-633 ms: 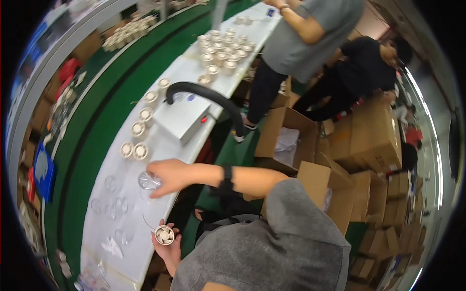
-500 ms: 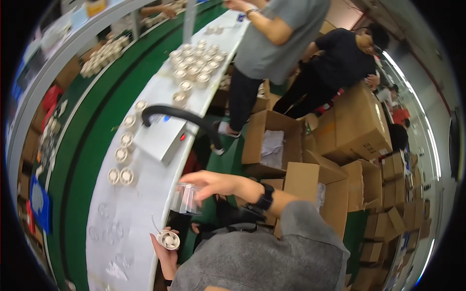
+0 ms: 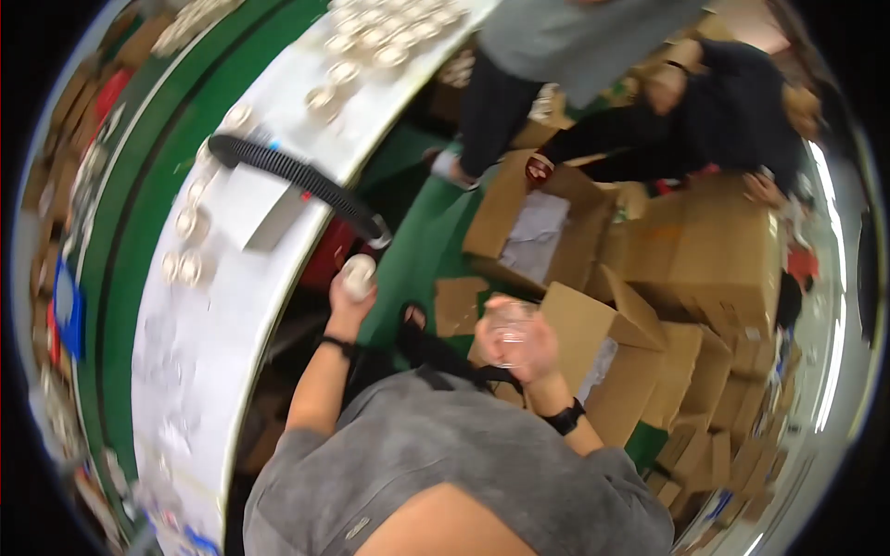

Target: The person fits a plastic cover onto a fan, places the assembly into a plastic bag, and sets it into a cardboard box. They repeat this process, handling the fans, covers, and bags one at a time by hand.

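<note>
My left hand (image 3: 350,304) is closed round a small white fan (image 3: 359,271), raised off the table's right edge, just below the mouth of a black ribbed hose (image 3: 301,176). The hose arches from a pale metal box (image 3: 255,208) on the white table (image 3: 236,324). Out to the right, my right hand (image 3: 536,347) grips a clear plastic piece (image 3: 508,332). Motion blur hides its exact shape. Several white fans (image 3: 188,222) stand along the table's far-left side, and faint clear pieces lie nearer me.
More white fans (image 3: 389,56) crowd the table's far end. A person in grey (image 3: 575,46) stands beyond, and another in dark clothes (image 3: 732,111) leans by a large carton (image 3: 695,250). Open cardboard boxes (image 3: 496,208) stand to the right. A green conveyor (image 3: 111,306) runs along the left.
My left hand has moved up beside the hose mouth with the fan. My right hand has swung away from the table, still holding the clear plastic. The view has shifted.
</note>
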Demonstrator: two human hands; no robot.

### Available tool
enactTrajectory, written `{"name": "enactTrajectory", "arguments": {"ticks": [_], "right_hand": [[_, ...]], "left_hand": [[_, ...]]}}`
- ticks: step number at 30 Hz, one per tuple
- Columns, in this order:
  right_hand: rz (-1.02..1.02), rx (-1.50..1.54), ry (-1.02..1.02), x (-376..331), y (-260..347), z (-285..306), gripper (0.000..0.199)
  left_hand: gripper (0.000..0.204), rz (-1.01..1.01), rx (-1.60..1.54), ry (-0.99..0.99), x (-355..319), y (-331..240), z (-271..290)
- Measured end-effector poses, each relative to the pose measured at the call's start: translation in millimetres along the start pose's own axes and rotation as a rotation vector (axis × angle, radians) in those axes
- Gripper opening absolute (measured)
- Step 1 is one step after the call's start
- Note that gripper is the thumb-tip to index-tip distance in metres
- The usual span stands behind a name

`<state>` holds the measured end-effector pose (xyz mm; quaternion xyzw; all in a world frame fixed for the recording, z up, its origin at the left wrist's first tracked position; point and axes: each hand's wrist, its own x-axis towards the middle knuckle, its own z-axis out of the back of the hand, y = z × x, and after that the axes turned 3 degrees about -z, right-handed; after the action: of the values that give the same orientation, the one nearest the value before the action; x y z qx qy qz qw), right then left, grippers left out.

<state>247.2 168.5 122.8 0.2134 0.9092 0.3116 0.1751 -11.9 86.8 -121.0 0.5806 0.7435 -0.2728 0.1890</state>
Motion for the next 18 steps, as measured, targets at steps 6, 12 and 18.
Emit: {"name": "enactTrajectory", "arguments": {"ticks": [6, 12, 18], "right_hand": [[-0.02, 0.115, -0.223, -10.0, 20.1, 39.4, 0.056], [-0.004, 0.139, -0.23, -8.3, 14.0, 44.7, 0.055], [0.015, 0.104, -0.297, 0.5, 14.8, 36.3, 0.055]], "left_hand": [[0.031, 0.087, -0.116, -0.17, 17.1, 21.7, -56.7], [0.031, 0.09, 0.187, -0.179, 20.6, 31.1, -61.4], [0.025, -0.096, 0.72, -0.091, 19.8, 39.8, -43.4]]}}
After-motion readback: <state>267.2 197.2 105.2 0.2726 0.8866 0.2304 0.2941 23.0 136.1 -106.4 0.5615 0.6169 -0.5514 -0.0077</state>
